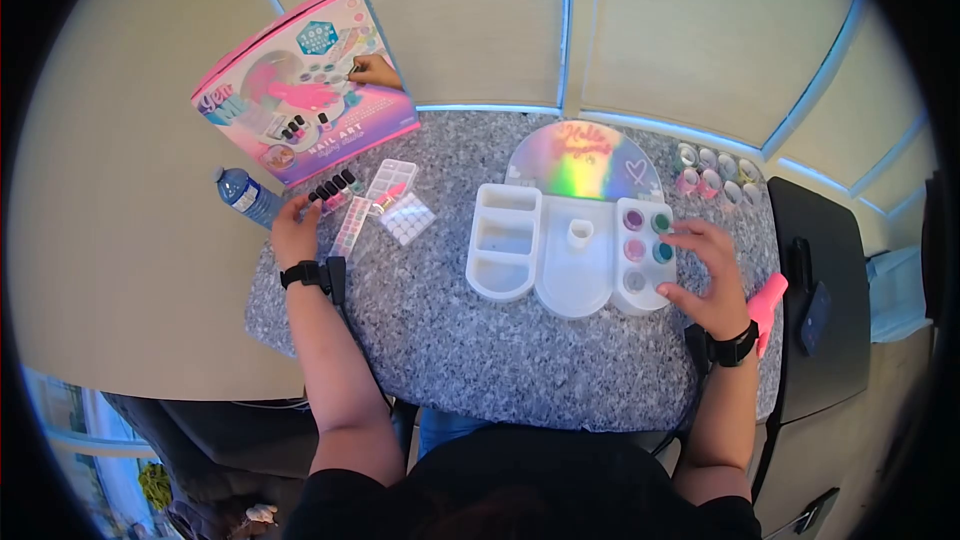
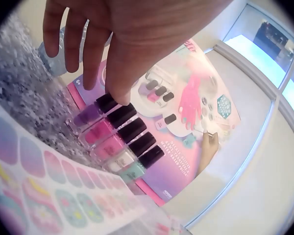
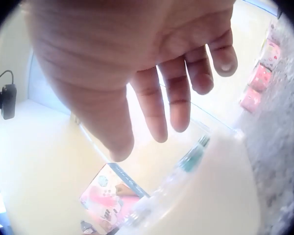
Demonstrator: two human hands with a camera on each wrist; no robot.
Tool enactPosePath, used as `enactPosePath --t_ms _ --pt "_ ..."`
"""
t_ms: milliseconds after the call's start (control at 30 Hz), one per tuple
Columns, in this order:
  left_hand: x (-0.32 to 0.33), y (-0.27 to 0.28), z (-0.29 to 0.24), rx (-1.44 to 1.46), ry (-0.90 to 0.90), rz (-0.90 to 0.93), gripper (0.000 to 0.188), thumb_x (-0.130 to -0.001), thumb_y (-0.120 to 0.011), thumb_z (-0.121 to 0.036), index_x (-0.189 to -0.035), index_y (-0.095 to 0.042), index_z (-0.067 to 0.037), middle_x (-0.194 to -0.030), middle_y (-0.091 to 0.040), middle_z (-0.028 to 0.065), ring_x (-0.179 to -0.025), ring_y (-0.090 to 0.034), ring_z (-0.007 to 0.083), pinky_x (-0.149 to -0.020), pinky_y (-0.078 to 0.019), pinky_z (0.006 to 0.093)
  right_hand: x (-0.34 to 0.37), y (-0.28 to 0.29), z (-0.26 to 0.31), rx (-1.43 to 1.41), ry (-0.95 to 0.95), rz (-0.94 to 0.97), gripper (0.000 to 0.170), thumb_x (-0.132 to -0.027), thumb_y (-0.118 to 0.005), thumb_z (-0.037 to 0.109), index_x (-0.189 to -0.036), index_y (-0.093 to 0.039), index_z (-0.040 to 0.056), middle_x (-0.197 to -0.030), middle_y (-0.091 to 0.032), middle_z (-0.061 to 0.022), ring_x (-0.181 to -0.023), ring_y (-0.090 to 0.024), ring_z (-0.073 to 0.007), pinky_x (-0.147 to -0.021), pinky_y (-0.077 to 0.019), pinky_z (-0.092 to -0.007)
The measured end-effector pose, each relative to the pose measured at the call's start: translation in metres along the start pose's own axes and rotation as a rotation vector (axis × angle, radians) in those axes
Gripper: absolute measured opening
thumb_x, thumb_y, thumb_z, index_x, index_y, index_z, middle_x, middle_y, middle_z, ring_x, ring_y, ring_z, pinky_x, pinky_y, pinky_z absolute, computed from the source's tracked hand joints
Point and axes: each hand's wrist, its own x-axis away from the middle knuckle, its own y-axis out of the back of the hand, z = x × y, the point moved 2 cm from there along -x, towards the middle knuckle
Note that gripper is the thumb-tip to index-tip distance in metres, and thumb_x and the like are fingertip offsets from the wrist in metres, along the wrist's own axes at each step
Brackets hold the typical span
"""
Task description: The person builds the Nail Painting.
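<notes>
Well, left hand point(image 1: 295, 230) by polish bottles point(image 2: 118, 139), right hand point(image 1: 712, 275) by tray point(image 1: 575, 285), both grips open

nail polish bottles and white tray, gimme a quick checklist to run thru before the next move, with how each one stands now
1. Black caps on all five polish bottles: ok.
2. Left hand free, holding nothing: ok, fingers loosely straight.
3. Left thumb clear of the caps: cannot tell, it overlaps them in the left wrist view.
4. Right hand has a grip on a pot: not ok, it is open at the right side of the white tray.
5. Three compartments in the tray's left section free: ok.
6. Pink model hand on the tray's central post: not ok, it is over by the right wrist.
</notes>
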Motion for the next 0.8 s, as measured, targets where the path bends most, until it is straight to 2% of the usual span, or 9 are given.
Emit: enactPosePath --t_ms 33,67,133,233,267,333,467,567,800 --pt "0.002 0.001 -0.005 -0.042 0.019 -0.004 0.036 -0.099 -0.084 -0.033 -0.128 -0.083 -0.01 -0.118 -0.082 0.0188 -0.112 -0.077 0.0343 -0.099 -0.058 0.0471 0.0 -0.003 0.004 0.008 0.046 0.04 0.069 -0.077 -0.1 0.037 -0.139 -0.078 0.0146 -0.159 -0.062 -0.0175 -0.15 -0.052 -0.043 -0.128 -0.0374 -0.0556" --pt "0.005 0.002 -0.007 -0.085 0.038 -0.009 0.036 -0.099 -0.084 -0.033 -0.127 -0.083 -0.01 -0.116 -0.082 0.0183 -0.11 -0.077 0.034 -0.098 -0.0577 0.0468 0.0 -0.007 0.007 0.006 0.044 0.044 0.069 -0.077 -0.1 0.037 -0.139 -0.078 0.0146 -0.159 -0.062 -0.0175 -0.15 -0.052 -0.043 -0.128 -0.0374 -0.0556" --pt "0.008 0.003 -0.009 -0.047 0.006 -0.086 0.035 -0.1 -0.084 -0.032 -0.126 -0.082 -0.009 -0.116 -0.082 0.0171 -0.11 -0.077 0.0334 -0.099 -0.0575 0.0462 -0.003 -0.018 0.014 0.014 0.114 0.114 0.089 -0.072 -0.101 0.048 -0.151 -0.072 0.0172 -0.173 -0.05 -0.0185 -0.159 -0.042 -0.0484 -0.132 -0.0304 -0.0616" --pt "0.024 0.007 -0.028 0.113 -0.104 -0.208 0.032 -0.102 -0.082 -0.03 -0.124 -0.081 -0.007 -0.118 -0.082 0.0151 -0.113 -0.077 0.0317 -0.1 -0.0568 0.0459 -0.001 -0.03 0.026 0.093 0.09 0.227 0.102 -0.067 -0.104 0.045 -0.158 -0.067 0.0211 -0.181 -0.039 -0.0183 -0.166 -0.03 -0.0522 -0.135 -0.0254 -0.066" --pt "0.037 0.011 -0.049 0.234 -0.181 -0.25 0.03 -0.103 -0.082 -0.028 -0.124 -0.08 -0.006 -0.119 -0.083 0.0143 -0.115 -0.077 0.0307 -0.102 -0.0565 0.0462 -0.001 -0.033 0.029 0.092 0.088 0.224 0.102 -0.067 -0.104 0.045 -0.158 -0.067 0.0211 -0.181 -0.039 -0.0183 -0.166 -0.03 -0.0522 -0.135 -0.0254 -0.066" --pt "0.085 0.028 -0.12 0.349 -0.178 -0.083 0.027 -0.101 -0.084 -0.021 -0.121 -0.079 -0.004 -0.126 -0.082 0.0146 -0.119 -0.076 0.0307 -0.107 -0.0546 0.0462 -0.001 -0.04 0.032 0.194 0.049 0.279 0.107 -0.063 -0.106 0.039 -0.161 -0.065 0.0246 -0.183 -0.037 -0.017 -0.168 -0.028 -0.0525 -0.135 -0.0254 -0.0679" --pt "0.164 0.018 -0.191 0.263 -0.593 0.172 0.023 -0.093 -0.089 -0.016 -0.112 -0.078 -0.007 -0.139 -0.077 0.0151 -0.13 -0.071 0.0371 -0.115 -0.0515 0.0489 -0.001 -0.042 0.029 0.146 0.041 0.271 0.108 -0.061 -0.107 0.033 -0.161 -0.065 0.026 -0.183 -0.036 -0.0168 -0.168 -0.027 -0.0527 -0.135 -0.0254 -0.0681" --pt "0.194 0.0 -0.206 0.235 -0.657 0.302 0.022 -0.091 -0.089 -0.014 -0.11 -0.079 -0.008 -0.139 -0.076 0.0143 -0.134 -0.067 0.0398 -0.115 -0.0514 0.0524 0.0 -0.042 0.029 0.142 0.046 0.272 0.106 -0.063 -0.105 0.03 -0.161 -0.065 0.0257 -0.184 -0.035 -0.017 -0.168 -0.027 -0.053 -0.135 -0.0261 -0.0672" --pt "0.192 -0.02 -0.195 0.093 -0.683 0.249 0.024 -0.089 -0.088 -0.014 -0.11 -0.079 -0.008 -0.14 -0.076 0.0136 -0.137 -0.065 0.0424 -0.116 -0.0501 0.0545 0.0 -0.042 0.03 0.132 0.052 0.266 0.1 -0.067 -0.103 0.025 -0.16 -0.065 0.0254 -0.184 -0.035 -0.0173 -0.167 -0.028 -0.0534 -0.135 -0.0286 -0.0638"
